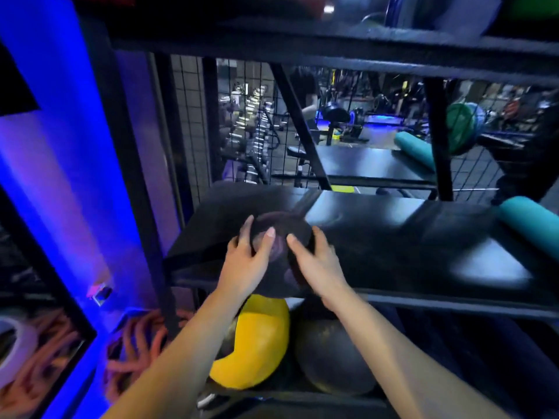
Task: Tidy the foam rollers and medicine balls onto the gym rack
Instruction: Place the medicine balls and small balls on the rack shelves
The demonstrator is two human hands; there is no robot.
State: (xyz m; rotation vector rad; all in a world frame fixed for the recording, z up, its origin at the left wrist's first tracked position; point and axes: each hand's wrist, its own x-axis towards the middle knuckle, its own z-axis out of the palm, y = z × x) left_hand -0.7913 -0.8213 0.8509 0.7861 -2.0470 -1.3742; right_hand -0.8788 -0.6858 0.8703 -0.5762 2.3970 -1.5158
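Observation:
A dark medicine ball (281, 237) sits at the left end of the black middle shelf (393, 243) of the gym rack. My left hand (248, 261) grips its left side with spread, curled fingers. My right hand (314, 258) holds its right side the same way. A teal foam roller (532, 222) lies at the shelf's right end, and a second teal roller (416, 151) lies further back. On the shelf below rest a yellow medicine ball (257, 343) and a dark olive ball (335, 358).
Black rack uprights (438, 137) and a diagonal brace (299, 125) cross the view, with wire mesh behind. An upper shelf (332, 46) holds more gear. Orange ropes (133, 352) and a tape roll (15, 346) lie at the lower left beside a blue-lit wall.

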